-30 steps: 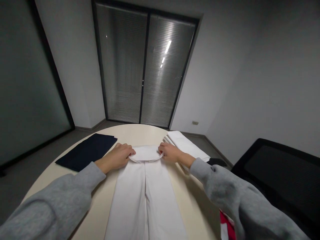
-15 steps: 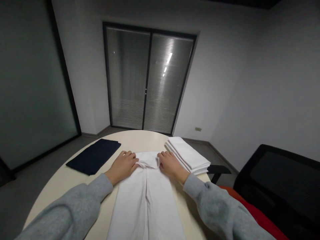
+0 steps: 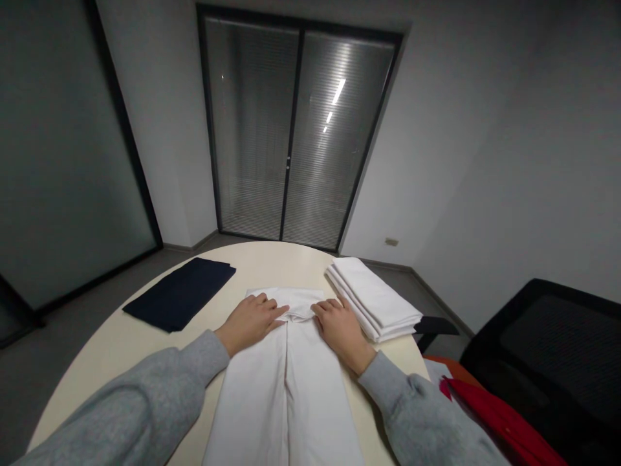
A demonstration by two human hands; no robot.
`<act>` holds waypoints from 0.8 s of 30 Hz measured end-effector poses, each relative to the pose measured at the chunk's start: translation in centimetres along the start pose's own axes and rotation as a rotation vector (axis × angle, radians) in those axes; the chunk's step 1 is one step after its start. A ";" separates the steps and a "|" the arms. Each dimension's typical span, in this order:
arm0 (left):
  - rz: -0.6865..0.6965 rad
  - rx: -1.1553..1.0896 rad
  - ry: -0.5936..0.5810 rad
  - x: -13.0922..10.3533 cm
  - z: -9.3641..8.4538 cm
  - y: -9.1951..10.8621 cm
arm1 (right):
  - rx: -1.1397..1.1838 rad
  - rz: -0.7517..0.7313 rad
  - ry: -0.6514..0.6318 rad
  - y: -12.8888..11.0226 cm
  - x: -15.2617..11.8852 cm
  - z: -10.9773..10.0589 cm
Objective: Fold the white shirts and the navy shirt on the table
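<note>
Two bare hands lie flat, fingers spread and gripping nothing, on a white garment (image 3: 286, 382) spread lengthwise on the round cream bench (image 3: 116, 349): the left hand (image 3: 252, 320) presses the cloth just left of its centre seam, the right hand (image 3: 342, 330) just right of it, both at the folded-over far end of the garment. Both arms wear grey sweatshirt sleeves. Left of the garment, well apart from it, a folded dark navy cloth (image 3: 179, 292) lies flat on the bench. Right of the garment, near the right hand, sits a stack of folded white cloths (image 3: 376, 299) at the bench edge. Beyond the garment's right side, off the bench, a black chair (image 3: 548, 336) stands, and a red cloth (image 3: 495, 421) shows below it. Past the far end of the garment the room has grey walls, a dark-framed double door with closed blinds (image 3: 295, 129) that reflect ceiling lights, and a glass panel on the left. No readable writing shows anywhere.
</note>
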State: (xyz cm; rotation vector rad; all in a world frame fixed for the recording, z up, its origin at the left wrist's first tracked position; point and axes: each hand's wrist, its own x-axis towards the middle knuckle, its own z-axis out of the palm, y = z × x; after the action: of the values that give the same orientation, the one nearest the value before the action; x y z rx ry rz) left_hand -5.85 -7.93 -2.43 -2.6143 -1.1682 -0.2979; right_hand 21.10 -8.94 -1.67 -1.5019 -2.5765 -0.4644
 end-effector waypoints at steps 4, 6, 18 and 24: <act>-0.001 -0.045 -0.014 0.0 0.0 -0.2 | 0.040 -0.022 0.001 0.7 -0.7 -0.2; -0.033 -0.073 -0.018 0.1 -0.1 -0.1 | 0.054 -0.016 0.006 0.7 -0.8 -0.3; 0.079 -0.206 -0.057 -0.3 -0.3 -0.5 | 0.113 -0.263 0.002 -1.1 0.0 -1.0; 0.080 -0.266 -0.126 -1.2 -0.4 -1.6 | 0.076 -0.346 -0.020 -1.2 -0.2 -0.7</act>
State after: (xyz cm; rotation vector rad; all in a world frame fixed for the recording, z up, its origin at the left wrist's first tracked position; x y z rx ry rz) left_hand -7.87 -7.90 -2.13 -2.9408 -1.1273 -0.2938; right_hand 20.15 -9.85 -1.31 -1.0436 -2.8430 -0.3814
